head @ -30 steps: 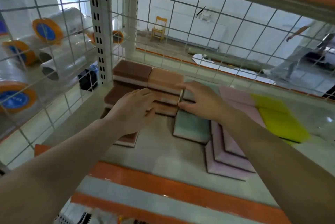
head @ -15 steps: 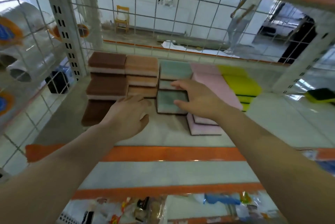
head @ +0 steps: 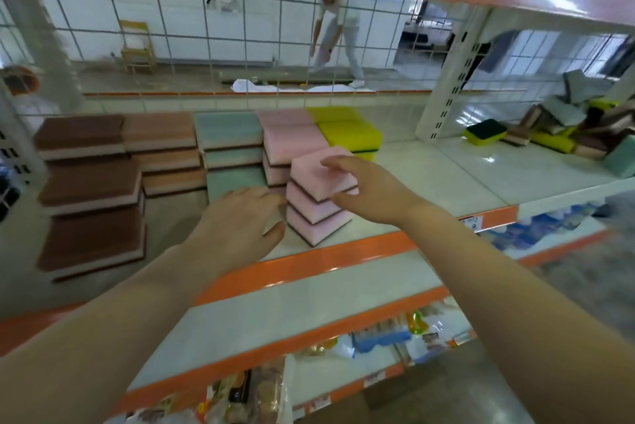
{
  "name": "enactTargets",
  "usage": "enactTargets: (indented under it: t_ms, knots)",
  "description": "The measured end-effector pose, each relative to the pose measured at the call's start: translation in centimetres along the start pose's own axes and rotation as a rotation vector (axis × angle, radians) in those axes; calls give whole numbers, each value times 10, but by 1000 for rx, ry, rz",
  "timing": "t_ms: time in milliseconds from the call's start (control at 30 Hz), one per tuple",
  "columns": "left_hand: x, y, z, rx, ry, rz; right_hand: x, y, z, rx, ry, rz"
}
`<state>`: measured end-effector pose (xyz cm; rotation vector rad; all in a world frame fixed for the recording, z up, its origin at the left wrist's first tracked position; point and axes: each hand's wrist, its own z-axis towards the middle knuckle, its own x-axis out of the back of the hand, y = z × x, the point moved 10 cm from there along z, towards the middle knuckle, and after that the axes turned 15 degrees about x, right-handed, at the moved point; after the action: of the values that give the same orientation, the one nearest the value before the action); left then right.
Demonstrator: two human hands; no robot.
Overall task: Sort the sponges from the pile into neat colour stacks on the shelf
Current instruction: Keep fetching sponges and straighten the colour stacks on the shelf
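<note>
- Right hand [head: 369, 188] holds the top pink sponge [head: 319, 167] of the front pink stack [head: 318, 214] on the shelf [head: 429, 183] in its grip
- Left hand [head: 240, 221], fingers loose, beside that stack
- Unsorted pile [head: 577, 125] far right

Bare shelf [head: 429, 183] lies open between the yellow stack [head: 350, 133] and the sponge pile [head: 580, 128].

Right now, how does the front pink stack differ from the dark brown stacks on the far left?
The front pink stack sits twisted, a corner facing forward; the dark brown stacks sit square. The right hand holds the pink stack's top sponge; no hand touches the brown ones. Both stand on the shelf, one colour each.
</note>
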<state>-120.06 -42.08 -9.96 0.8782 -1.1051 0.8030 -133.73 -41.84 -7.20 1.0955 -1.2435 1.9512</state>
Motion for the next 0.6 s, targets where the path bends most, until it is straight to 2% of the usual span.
enactTargets:
  t_ms: [67,267,433,600]
  knots:
    - [4,5,3,22,41,-17,-3,5,-3,0,-24,-8]
    - [2,8,8,141,7,-31,-5,2,3,96,-85,-108]
    - [-13,-12,4,257,-67,21,-15,-1,9,140,-134,-170]
    - [-19,-21,-4,288,-105,-29,-29,-6,15,160,-155,-247]
